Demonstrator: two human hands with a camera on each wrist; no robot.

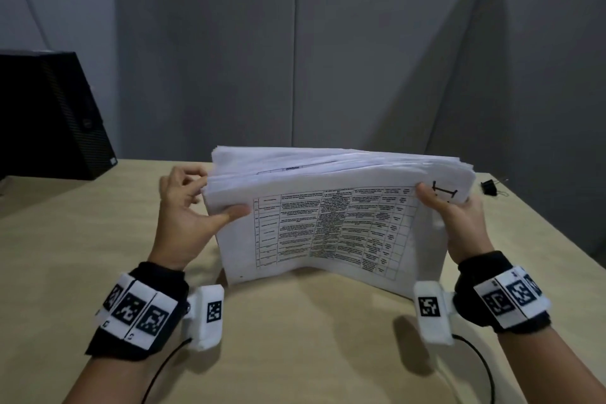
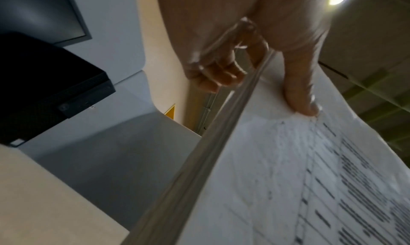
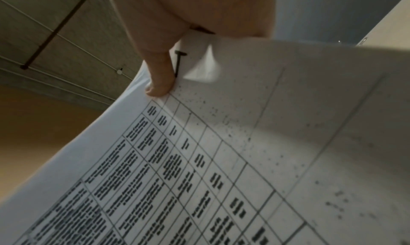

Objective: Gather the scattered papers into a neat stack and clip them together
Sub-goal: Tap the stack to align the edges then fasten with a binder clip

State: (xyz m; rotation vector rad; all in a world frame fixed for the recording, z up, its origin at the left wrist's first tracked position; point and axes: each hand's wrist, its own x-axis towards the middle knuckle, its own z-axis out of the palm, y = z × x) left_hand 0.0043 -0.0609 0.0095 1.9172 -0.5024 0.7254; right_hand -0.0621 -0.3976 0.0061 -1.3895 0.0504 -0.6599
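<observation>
1. Squaring step: the paper stack stands on its long lower edge on the table, printed face toward the person, long axis running left to right.
2. The left hand and right hand each have a narrow grip, thumb in front, pinching a side edge.
3. Next, likely: tap the edges flush, then fetch the binder clip, which lies to the far right.
</observation>
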